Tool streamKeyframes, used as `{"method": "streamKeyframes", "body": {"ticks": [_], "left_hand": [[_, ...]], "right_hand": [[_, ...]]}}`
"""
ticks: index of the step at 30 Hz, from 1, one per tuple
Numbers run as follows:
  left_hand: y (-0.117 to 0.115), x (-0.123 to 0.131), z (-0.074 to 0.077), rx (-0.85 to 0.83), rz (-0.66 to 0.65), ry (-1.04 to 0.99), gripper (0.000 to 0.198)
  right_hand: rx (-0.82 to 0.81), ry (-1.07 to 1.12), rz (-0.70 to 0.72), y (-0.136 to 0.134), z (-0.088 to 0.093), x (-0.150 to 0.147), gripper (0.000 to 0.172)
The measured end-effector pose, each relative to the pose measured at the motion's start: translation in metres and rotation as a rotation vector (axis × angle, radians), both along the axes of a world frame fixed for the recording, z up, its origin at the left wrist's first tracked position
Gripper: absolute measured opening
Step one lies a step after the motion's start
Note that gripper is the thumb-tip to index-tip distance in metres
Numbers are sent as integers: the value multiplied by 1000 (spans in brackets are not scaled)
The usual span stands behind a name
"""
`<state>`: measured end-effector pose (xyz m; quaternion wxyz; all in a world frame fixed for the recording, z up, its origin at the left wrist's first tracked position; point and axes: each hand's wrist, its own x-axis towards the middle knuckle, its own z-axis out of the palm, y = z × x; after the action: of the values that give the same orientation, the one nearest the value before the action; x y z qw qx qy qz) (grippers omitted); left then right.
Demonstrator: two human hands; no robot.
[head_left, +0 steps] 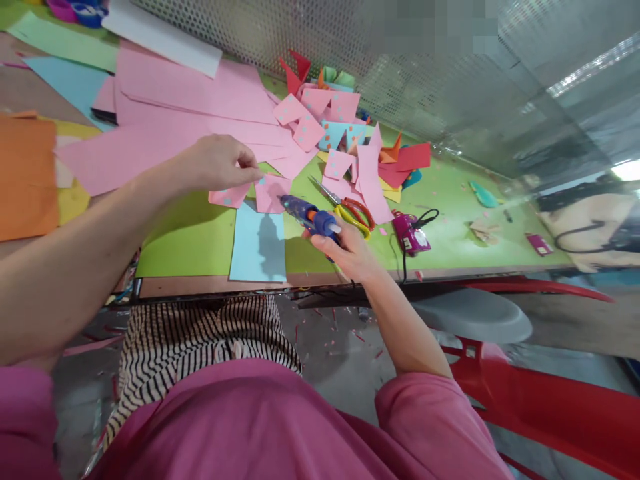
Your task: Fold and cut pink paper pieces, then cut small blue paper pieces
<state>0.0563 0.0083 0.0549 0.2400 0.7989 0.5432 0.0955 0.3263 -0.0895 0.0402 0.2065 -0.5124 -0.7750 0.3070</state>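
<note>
My left hand (pixel 223 163) has its fingers closed in a pinch at the top edge of a cut pink paper piece (pixel 273 193) with light blue dots. A light blue spot shows right at the fingertips. The piece has a notch in its middle and overlaps the top of a light blue paper sheet (pixel 245 247). My right hand (pixel 347 250) is wrapped around a blue glue gun (pixel 310 217), whose nozzle points left at the pink piece's right side. Just behind the glue gun lie scissors (pixel 353 210) with red and yellow handles.
Large pink sheets (pixel 190 100) cover the back left, near orange paper (pixel 25 173). Dotted paper pieces (pixel 310 120) are heaped against the perforated metal panel (pixel 300 27). A purple corded device (pixel 413 233) sits right of the scissors. A red chair (pixel 550 393) stands at lower right.
</note>
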Motion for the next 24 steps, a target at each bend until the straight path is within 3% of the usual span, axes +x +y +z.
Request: {"method": "streamKeyframes", "body": {"ticks": [4,8,14,19,22,24], "left_hand": [[-3,-2,1,-8,-5,-43,44],[-3,-6,-2,20,-16,-101,42],[-3,-7,-4,11,10,-91,45],[-4,-7,-2,16,1,-83,53],[-4,-8,-1,2,-2,-47,47],[-3,-8,-1,-2,8,-39,43]], "right_hand": [[137,-55,-140,0,4,34,52],[317,-297,-298,17,-5,71,50],[275,-460,-279,40,-19,97,43],[290,-476,-271,30,-5,85,42],[397,-385,-266,21,3,56,25],[345,-343,-189,19,3,33,17]]}}
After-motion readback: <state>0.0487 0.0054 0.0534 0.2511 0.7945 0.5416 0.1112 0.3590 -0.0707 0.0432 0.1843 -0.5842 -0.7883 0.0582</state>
